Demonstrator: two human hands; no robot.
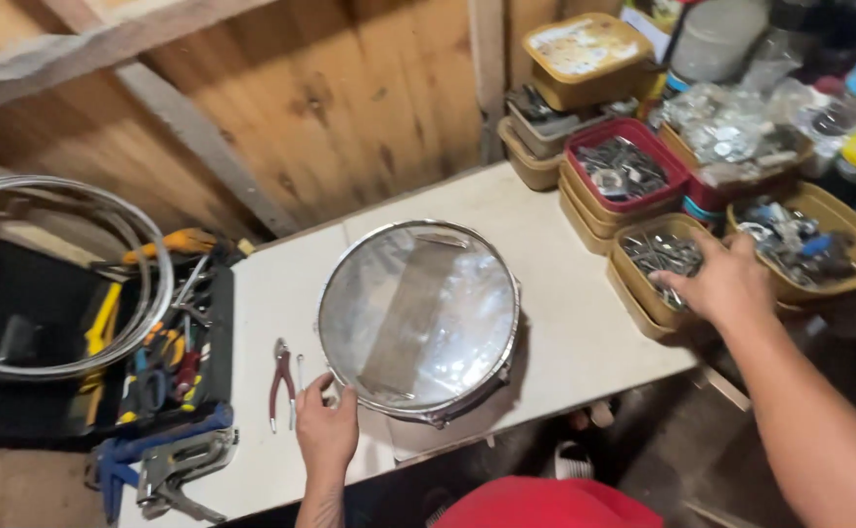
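Your left hand (326, 430) is resting at the 7 o'clock edge of the drum (418, 318), fingers loosely spread, fingertips touching the metal rim, gripping nothing. Your right hand (726, 284) is reaching out to 3 o'clock, palm down, fingers dipping into a tan tub of metal screws (655, 256); can't tell whether it's pinching anything, fingertips are hidden in the pile.

Drum is lying flat at the middle of the white table (565, 342), clear head facing up, slightly overhanging the near edge. Red-handled pliers (280, 383) are lying just beside your left hand at 9 o'clock, with a small metal key (299, 372) between pliers and thumb.

Far left at 9 o'clock, a black tool tray (169, 362) is holding screwdrivers and cutters, and a loose metal hoop (76, 274) is leaning over it. A blue clamp (169, 467) is sitting at 8 o'clock below the tray.

At 1 to 2 o'clock, stacked tubs of hardware are crowding the table end: a red tub (626, 166) of bolts, another tan tub (805, 240) with mixed parts just right of your right hand, and a lidded tan box (585, 54) behind. Wooden wall (330, 98) is running along 12 o'clock.
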